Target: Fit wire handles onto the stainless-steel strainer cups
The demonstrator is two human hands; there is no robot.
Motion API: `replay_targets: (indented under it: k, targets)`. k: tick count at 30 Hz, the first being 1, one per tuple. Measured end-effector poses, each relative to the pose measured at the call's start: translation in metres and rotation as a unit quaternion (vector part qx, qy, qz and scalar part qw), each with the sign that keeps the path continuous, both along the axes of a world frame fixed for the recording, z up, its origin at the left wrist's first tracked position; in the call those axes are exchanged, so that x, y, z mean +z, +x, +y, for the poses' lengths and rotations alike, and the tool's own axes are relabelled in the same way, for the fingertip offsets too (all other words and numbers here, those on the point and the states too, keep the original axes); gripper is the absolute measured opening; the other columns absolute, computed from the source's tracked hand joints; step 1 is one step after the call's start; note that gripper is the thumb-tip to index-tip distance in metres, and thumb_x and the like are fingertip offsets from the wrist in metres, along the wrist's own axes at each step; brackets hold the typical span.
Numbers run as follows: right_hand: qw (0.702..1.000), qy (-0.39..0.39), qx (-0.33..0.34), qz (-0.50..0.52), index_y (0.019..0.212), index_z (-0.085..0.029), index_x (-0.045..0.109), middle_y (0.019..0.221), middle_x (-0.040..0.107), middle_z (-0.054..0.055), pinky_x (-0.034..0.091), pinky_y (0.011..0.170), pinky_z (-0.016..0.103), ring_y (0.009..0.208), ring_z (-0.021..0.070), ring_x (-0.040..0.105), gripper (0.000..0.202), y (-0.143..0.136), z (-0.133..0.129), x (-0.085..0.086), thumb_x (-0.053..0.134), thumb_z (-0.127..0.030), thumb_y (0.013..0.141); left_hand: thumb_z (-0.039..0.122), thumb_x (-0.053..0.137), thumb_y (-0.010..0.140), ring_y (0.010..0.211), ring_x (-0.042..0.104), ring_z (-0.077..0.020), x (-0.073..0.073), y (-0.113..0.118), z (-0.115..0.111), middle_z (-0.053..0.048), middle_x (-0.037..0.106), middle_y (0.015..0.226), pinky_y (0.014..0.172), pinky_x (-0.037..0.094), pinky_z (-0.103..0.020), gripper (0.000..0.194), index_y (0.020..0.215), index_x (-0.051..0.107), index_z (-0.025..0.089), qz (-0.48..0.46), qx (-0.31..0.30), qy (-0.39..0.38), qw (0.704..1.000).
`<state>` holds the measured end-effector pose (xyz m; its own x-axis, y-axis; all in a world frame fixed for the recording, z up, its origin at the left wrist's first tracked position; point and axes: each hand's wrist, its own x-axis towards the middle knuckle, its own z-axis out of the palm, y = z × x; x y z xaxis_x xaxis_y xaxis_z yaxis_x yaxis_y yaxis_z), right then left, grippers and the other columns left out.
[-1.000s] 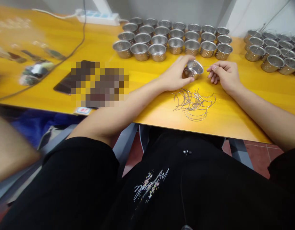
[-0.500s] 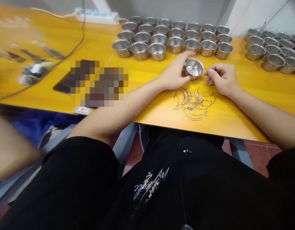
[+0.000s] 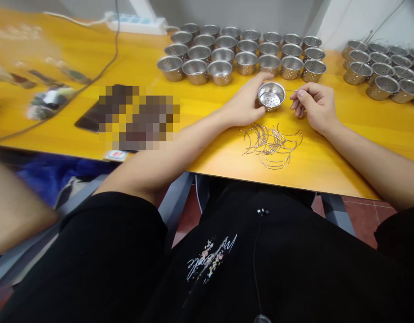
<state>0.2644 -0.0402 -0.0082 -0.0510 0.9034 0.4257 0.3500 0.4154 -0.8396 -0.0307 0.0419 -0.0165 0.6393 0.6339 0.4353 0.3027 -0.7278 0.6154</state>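
Note:
A small perforated metal cup (image 3: 271,96) is held by my left hand (image 3: 249,101), its fingers round the left side and the mouth tilted toward me. My right hand (image 3: 313,105), to the right of the cup, pinches a thin metal wire (image 3: 290,91) whose far end meets the cup's right rim. Just below the cup, a loose pile of curved metal wires (image 3: 274,141) lies on the yellow table (image 3: 220,159).
Rows of metal cups (image 3: 246,63) stand behind my hands, and another group (image 3: 385,87) stands at the right. Left are a dark phone (image 3: 89,117), a cable (image 3: 116,40) and a power strip (image 3: 139,24). Another person's bare limb (image 3: 18,206) shows at the left edge.
My right hand has moved slightly right, away from the cup, and more of the wire shows between them. The cup has shifted a little left in my left hand.

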Motion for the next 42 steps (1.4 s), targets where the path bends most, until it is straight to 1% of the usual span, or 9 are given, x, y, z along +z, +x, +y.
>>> replay_targets:
  k: [6, 11, 14, 19, 28, 32, 36, 39, 42]
  targets:
    - [0.997, 0.040, -0.017, -0.066, 0.097, -0.033, 0.084, 0.086, 0.081, 0.009, 0.062, 0.070, 0.051, 0.073, 0.0303, 0.072, 0.077, -0.009, -0.011, 0.006, 0.082, -0.109, 0.102, 0.060, 0.087, 0.074, 0.175, 0.067, -0.0517, 0.002, -0.001, -0.001, -0.008, 0.061, 0.202, 0.149, 0.058, -0.079, 0.119, 0.188, 0.058, 0.040, 0.002, 0.007, -0.011, 1.000]
    - [0.982, 0.090, -0.033, -0.160, 0.089, -0.034, 0.081, 0.087, 0.082, 0.011, 0.072, 0.091, 0.060, 0.095, 0.0390, 0.080, 0.056, -0.010, -0.021, 0.019, 0.092, -0.087, 0.104, 0.060, 0.093, 0.075, 0.173, 0.067, -0.0559, 0.003, -0.003, -0.006, -0.015, 0.067, 0.195, 0.145, 0.059, -0.082, 0.114, 0.183, 0.065, 0.035, 0.003, 0.017, -0.003, 1.000]
    - [0.973, 0.112, -0.042, -0.197, 0.083, -0.033, 0.075, 0.083, 0.078, 0.010, 0.071, 0.093, 0.061, 0.091, 0.0382, 0.078, 0.051, -0.005, -0.022, 0.022, 0.089, -0.076, 0.108, 0.058, 0.093, 0.078, 0.173, 0.067, -0.0555, 0.005, -0.003, -0.010, -0.019, 0.072, 0.186, 0.144, 0.060, -0.081, 0.108, 0.180, 0.066, 0.032, 0.005, 0.017, 0.002, 1.000]
    - [0.962, 0.129, 0.003, -0.239, 0.083, -0.032, 0.073, 0.083, 0.074, 0.010, 0.068, 0.095, 0.061, 0.088, 0.0366, 0.077, 0.038, 0.000, -0.021, 0.021, 0.088, -0.058, 0.107, 0.057, 0.097, 0.080, 0.165, 0.071, -0.0549, 0.012, -0.001, -0.018, -0.020, 0.070, 0.183, 0.138, 0.064, -0.081, 0.103, 0.175, 0.066, 0.035, 0.003, 0.010, -0.012, 1.000]
    - [0.969, 0.072, 0.033, -0.233, 0.089, -0.034, 0.077, 0.082, 0.074, 0.009, 0.069, 0.095, 0.058, 0.100, 0.0382, 0.081, 0.036, -0.014, -0.030, 0.025, 0.093, -0.062, 0.106, 0.070, 0.100, 0.085, 0.173, 0.061, -0.0559, 0.025, 0.000, -0.034, -0.019, 0.068, 0.183, 0.147, 0.056, -0.078, 0.101, 0.174, 0.067, 0.036, -0.004, 0.030, -0.005, 1.000]
    - [0.991, 0.014, 0.050, -0.125, 0.089, -0.033, 0.081, 0.077, 0.072, 0.006, 0.064, 0.073, 0.049, 0.077, 0.0297, 0.072, 0.048, -0.016, -0.031, 0.021, 0.093, -0.075, 0.110, 0.072, 0.099, 0.083, 0.173, 0.056, -0.0566, 0.024, 0.000, -0.029, -0.016, 0.068, 0.182, 0.147, 0.053, -0.082, 0.096, 0.167, 0.068, 0.039, -0.009, 0.035, 0.012, 0.999]
    - [0.990, -0.059, 0.103, -0.072, 0.089, -0.032, 0.084, 0.074, 0.072, 0.003, 0.053, 0.059, 0.041, 0.062, 0.0214, 0.059, 0.053, -0.013, -0.030, 0.016, 0.095, -0.080, 0.109, 0.077, 0.102, 0.075, 0.162, 0.059, -0.0569, 0.017, 0.003, -0.017, -0.015, 0.070, 0.173, 0.141, 0.056, -0.088, 0.097, 0.160, 0.069, 0.042, -0.016, 0.040, 0.052, 0.998]
    - [0.985, -0.063, 0.132, -0.089, 0.088, -0.032, 0.086, 0.075, 0.073, 0.002, 0.056, 0.062, 0.042, 0.063, 0.0206, 0.059, 0.049, -0.014, -0.034, 0.020, 0.097, -0.075, 0.109, 0.074, 0.097, 0.077, 0.168, 0.058, -0.0579, 0.018, 0.004, -0.018, -0.015, 0.072, 0.175, 0.142, 0.056, -0.089, 0.094, 0.161, 0.069, 0.044, -0.009, 0.062, 0.055, 0.996]
    - [0.984, -0.036, 0.126, -0.123, 0.087, -0.034, 0.088, 0.086, 0.078, 0.005, 0.066, 0.074, 0.047, 0.076, 0.0251, 0.070, 0.045, -0.021, -0.043, 0.031, 0.098, -0.071, 0.111, 0.074, 0.095, 0.079, 0.168, 0.063, -0.0550, 0.025, 0.005, -0.028, -0.013, 0.073, 0.177, 0.141, 0.059, -0.086, 0.097, 0.167, 0.064, 0.048, -0.008, 0.059, 0.041, 0.997]
